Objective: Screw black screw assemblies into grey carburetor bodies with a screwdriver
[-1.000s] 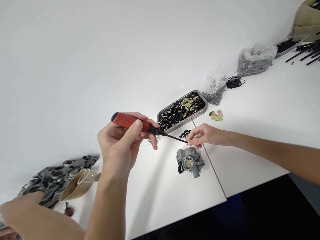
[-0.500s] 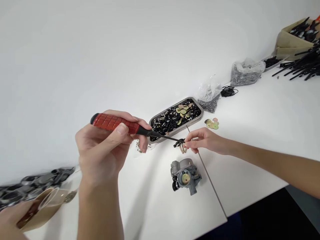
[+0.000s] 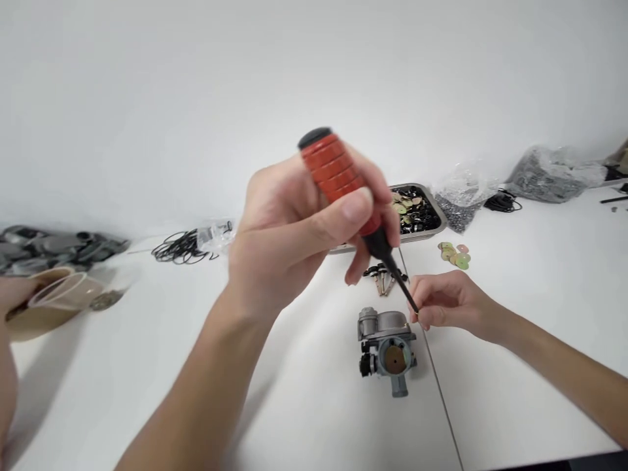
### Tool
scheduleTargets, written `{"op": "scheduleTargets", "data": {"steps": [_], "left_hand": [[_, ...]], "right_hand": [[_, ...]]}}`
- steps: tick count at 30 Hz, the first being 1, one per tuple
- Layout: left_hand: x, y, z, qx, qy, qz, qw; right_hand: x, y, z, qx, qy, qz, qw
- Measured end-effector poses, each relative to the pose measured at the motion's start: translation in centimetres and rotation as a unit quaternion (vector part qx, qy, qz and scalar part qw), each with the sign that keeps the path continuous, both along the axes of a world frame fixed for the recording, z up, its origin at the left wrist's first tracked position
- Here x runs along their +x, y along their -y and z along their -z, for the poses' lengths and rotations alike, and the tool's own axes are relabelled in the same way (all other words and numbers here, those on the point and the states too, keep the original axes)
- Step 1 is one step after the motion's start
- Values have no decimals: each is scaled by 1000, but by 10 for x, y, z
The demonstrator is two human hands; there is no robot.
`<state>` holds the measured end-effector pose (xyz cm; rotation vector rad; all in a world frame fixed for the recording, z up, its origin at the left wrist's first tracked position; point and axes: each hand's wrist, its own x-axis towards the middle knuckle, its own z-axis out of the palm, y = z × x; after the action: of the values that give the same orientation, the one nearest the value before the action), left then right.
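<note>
My left hand (image 3: 294, 235) is wrapped around the red and black handle of a screwdriver (image 3: 338, 167), its shaft slanting down to the right. The tip meets the fingers of my right hand (image 3: 449, 304). There the thumb and fingertips pinch a tiny brass-coloured piece (image 3: 417, 314), mostly hidden, so its kind is unclear. Just left of and below those fingers, a grey metal carburetor (image 3: 387, 330) rests on the table, a brass disc (image 3: 395, 358) showing in its round bore. Behind it lie several black-headed parts with thin metal stems (image 3: 381, 278).
A metal tray (image 3: 432, 227) of black parts and discs stands behind my left hand. Loose brass discs (image 3: 454, 255), plastic bags (image 3: 464, 193) and black rings (image 3: 179, 247) lie around. At left are a clear cup (image 3: 69, 291), grey parts (image 3: 53, 245) and another person's arm (image 3: 6, 386).
My left hand has swung right and tipped the screwdriver steeper. My right hand has moved from the black-headed parts towards me, beside the carburetor. The view has turned left.
</note>
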<state>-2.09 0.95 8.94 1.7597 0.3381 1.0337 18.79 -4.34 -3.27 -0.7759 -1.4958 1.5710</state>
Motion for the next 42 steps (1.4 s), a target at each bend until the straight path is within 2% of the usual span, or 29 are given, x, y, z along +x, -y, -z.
{"op": "scheduleTargets", "data": {"steps": [6, 10, 22, 27, 30, 32, 35, 39, 42], "left_hand": [[-9, 12, -5, 14, 23, -30, 999], [-11, 18, -7, -7, 26, -48, 998], [-9, 25, -6, -15, 23, 13, 1000], [-4, 23, -10, -2, 21, -6, 1000], [-3, 22, -13, 10, 10, -15, 1000], [-5, 22, -15, 10, -2, -16, 1000], [-9, 23, -15, 19, -11, 7, 1000], [-12, 22, -14, 61, -14, 16, 998], [-12, 21, -10, 91, -24, 4, 996]], "right_hand": [[1, 4, -2, 3, -15, 2, 1000], [1, 7, -3, -1, -9, 1, 1000], [-7, 9, -1, 17, -16, -49, 999], [-9, 11, -2, 42, 4, -47, 998], [-7, 11, -7, 83, 61, -44, 994], [-7, 12, -10, 114, 132, -39, 984], [-9, 12, -13, 174, 244, -32, 953], [-19, 11, -11, 227, 339, -78, 910], [-27, 9, -8, 257, 373, -104, 885]]}}
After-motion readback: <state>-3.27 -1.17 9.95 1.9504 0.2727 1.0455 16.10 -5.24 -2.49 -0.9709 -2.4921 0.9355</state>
